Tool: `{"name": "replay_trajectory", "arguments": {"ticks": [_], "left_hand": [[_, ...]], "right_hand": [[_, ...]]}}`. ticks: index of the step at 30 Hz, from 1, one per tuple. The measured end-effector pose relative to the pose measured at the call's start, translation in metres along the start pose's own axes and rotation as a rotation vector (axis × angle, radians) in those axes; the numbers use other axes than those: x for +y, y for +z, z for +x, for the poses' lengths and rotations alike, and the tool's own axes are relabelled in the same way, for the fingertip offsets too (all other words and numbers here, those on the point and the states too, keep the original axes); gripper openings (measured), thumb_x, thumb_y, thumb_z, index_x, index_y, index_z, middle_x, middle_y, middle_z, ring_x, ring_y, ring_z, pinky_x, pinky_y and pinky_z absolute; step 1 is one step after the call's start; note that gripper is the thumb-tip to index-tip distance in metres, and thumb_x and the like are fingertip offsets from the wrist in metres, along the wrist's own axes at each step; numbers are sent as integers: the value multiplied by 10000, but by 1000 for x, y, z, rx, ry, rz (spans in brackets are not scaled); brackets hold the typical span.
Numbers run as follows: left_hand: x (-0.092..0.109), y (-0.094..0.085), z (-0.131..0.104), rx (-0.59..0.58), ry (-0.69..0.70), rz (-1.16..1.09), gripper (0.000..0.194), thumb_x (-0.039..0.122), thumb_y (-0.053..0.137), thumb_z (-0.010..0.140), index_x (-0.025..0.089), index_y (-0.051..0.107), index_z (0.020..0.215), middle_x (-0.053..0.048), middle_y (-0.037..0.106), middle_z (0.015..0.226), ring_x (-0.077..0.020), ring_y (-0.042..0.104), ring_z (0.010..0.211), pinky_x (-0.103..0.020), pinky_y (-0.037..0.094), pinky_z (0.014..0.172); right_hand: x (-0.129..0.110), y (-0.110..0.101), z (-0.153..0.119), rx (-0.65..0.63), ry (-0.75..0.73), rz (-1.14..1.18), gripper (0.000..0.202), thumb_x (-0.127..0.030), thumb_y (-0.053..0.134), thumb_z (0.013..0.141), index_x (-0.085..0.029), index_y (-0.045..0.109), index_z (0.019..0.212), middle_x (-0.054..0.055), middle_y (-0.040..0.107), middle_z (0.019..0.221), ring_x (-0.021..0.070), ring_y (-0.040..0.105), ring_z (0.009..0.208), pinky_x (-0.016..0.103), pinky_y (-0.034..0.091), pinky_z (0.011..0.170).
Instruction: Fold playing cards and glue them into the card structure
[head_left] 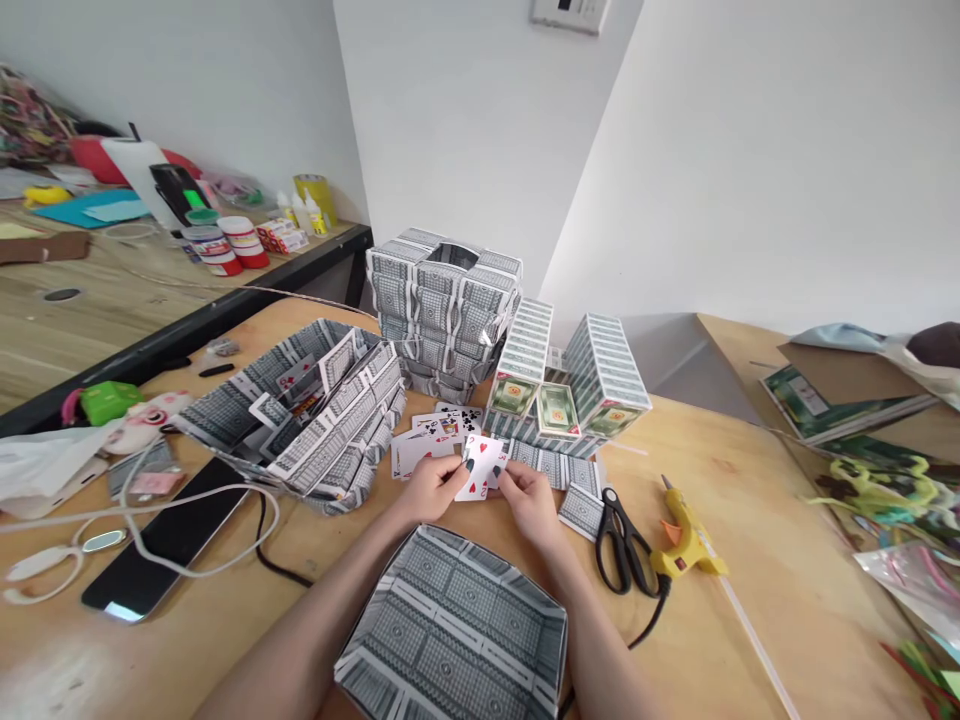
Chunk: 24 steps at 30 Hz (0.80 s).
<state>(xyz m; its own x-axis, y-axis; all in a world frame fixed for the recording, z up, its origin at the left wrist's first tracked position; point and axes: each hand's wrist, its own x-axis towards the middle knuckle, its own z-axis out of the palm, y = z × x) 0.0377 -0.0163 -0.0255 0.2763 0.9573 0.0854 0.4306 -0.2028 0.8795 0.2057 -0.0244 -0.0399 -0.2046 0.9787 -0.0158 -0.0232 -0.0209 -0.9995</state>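
Between my two hands is a playing card [481, 462], a two of hearts, face up, with another card edge showing at its right. My left hand [435, 483] pinches its left side. On its right, my right hand [527, 497] is closed with thumb and fingers together at the edge. Loose face-up cards [417, 452] lie just behind my left hand. Folded grey-patterned cards [581, 508] rest to the right of my right hand. A tray made of grey-backed cards [457, 620] sits between my forearms, near my body.
A card-built basket [300, 410] holds folded pieces at left, with a taller woven card box [442, 310] behind. Stacked card packs [604, 370] stand right of it. Black scissors [621, 545] and a yellow glue gun [686, 530] lie at right. A phone [169, 540] and white cable lie left.
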Motion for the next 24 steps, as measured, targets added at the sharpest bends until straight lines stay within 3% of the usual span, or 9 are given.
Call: {"name": "replay_trajectory", "arguments": {"ticks": [13,20,24], "left_hand": [[-2,5,-2,-100,56,76,336,277,372,797,166,215,522,57,246,492,-60,263,484,-197,194,451],[-1,4,1,85,124,167,270,237,374,824,165,345,566,27,421,573,-92,394,570,-208,302,531],[1,3,1,123,160,132,276,245,399,820,159,410,558,-9,496,655,-113,454,646,-216,360,591]], "right_hand": [[-2,7,-2,219,-33,-358,290,-352,482,741,-159,504,525,-26,473,500,107,412,474,209,319,450],[-3,4,-1,296,-77,-466,339,-346,451,747,-171,440,458,-42,369,440,95,329,443,205,244,413],[-2,4,0,265,-92,-457,322,-318,449,749,-159,473,470,-36,405,457,94,351,456,205,268,424]]}}
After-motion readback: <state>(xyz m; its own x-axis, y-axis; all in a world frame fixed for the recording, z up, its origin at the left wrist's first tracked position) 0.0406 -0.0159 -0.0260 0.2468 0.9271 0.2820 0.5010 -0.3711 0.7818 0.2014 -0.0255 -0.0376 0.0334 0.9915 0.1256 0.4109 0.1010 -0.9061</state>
